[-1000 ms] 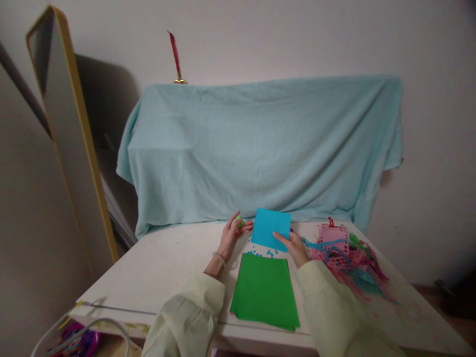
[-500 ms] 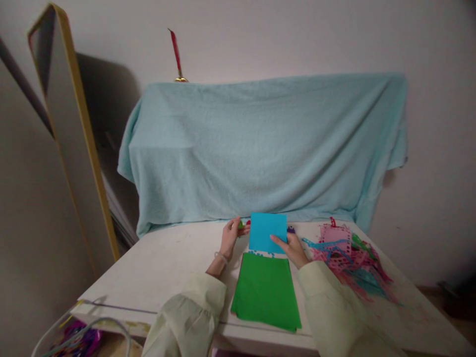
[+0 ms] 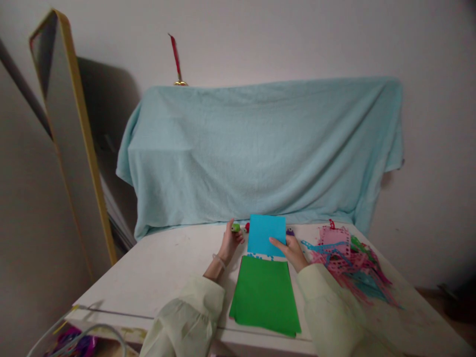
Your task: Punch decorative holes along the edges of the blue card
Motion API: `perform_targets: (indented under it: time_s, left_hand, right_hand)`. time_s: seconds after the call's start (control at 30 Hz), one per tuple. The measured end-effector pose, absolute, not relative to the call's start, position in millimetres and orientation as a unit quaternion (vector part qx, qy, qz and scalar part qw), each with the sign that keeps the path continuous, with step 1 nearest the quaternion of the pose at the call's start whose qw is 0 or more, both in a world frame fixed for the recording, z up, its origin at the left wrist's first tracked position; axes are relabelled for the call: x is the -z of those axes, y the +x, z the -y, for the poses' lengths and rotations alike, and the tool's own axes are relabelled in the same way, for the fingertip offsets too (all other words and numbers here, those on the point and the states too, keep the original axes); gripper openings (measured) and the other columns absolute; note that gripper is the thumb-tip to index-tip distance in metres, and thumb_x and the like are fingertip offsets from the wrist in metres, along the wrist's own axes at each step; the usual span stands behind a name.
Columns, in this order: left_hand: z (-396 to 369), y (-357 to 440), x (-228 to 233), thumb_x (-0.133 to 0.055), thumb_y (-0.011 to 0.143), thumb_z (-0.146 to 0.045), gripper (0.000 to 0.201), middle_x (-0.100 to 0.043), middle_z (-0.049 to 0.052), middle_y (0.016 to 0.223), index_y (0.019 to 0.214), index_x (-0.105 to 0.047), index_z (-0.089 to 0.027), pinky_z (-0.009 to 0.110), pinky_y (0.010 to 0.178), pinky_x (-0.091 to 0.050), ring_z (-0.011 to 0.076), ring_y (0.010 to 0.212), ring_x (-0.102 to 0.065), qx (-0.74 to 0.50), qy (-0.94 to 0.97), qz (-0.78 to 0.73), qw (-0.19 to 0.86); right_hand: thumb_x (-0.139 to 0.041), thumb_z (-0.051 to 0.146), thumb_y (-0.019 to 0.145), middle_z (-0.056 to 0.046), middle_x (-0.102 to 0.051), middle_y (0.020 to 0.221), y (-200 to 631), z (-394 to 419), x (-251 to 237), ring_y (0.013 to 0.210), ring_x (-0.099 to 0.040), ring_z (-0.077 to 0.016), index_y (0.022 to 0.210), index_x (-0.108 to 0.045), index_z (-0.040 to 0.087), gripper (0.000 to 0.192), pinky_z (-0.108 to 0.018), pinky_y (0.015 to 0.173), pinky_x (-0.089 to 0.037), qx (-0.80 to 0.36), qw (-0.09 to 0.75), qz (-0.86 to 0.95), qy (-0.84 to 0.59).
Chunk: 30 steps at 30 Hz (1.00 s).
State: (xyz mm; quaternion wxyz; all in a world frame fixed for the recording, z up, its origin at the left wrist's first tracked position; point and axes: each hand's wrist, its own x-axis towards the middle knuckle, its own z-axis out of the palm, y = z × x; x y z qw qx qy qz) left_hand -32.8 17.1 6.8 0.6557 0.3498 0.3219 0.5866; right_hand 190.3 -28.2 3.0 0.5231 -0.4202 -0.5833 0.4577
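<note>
Since the earlier frames, the right hand (image 3: 293,250), grip pinching the blue square paper sheet (image 3: 266,235), has squared it above the green paper stack (image 3: 265,293), while the left hand (image 3: 231,241) grips a small green punch (image 3: 235,227) beside it.

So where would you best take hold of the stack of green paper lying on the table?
Probably the near right corner of the green paper stack, coming from the right. Those sheets fan out slightly at the table edge, so fingers could slip under. The right hand holds the blue sheet at its far end.
</note>
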Motion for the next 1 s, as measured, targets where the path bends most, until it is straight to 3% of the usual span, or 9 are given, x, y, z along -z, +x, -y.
perform_targets:
  time_s: [0.2, 0.47, 1.0]
  left_hand:
    - [-24.6, -30.1, -2.5, -0.06, 0.081, -0.048, 0.042, -0.031, -0.006, 0.051, 0.06, -0.038, -0.019, 0.022, 0.042, -0.028, 0.0076, 0.042, -0.033, -0.571, 0.308, -0.214, 0.73]
    - [-15.2, -24.3, -1.6, -0.069, 0.079, -0.045, 0.033, -0.062, 0.005, 0.074, 0.078, -0.06, -0.013, 0.024, 0.06, -0.043, 0.0124, 0.064, -0.057, -0.593, 0.386, -0.228, 0.669]
    - [-13.4, -28.8, -1.1, -0.064, 0.081, -0.05, 0.041, -0.068, 0.013, 0.101, 0.097, -0.067, -0.013, 0.032, 0.08, -0.046, 0.0227, 0.09, -0.064, -0.564, 0.398, -0.272, 0.67]
  right_hand:
    - [-0.074, 0.048, 0.068, -0.009, -0.073, 0.094, 190.7, 25.8, -0.2, 0.087, -0.066, -0.0283, 0.096, -0.072, 0.013, 0.045, -0.042, 0.082, -0.051, -0.487, 0.525, 0.565, -0.41]
    - [-0.073, 0.049, 0.068, -0.01, -0.073, 0.093, 191.0, 23.4, 2.4, 0.085, -0.067, -0.0287, 0.095, -0.072, 0.013, 0.046, -0.043, 0.081, -0.051, -0.476, 0.524, 0.572, -0.414]
    - [-0.072, 0.051, 0.07, -0.011, -0.073, 0.093, 192.1, 22.7, 4.1, 0.082, -0.066, -0.0271, 0.092, -0.072, 0.011, 0.046, -0.04, 0.077, -0.052, -0.455, 0.519, 0.586, -0.425]
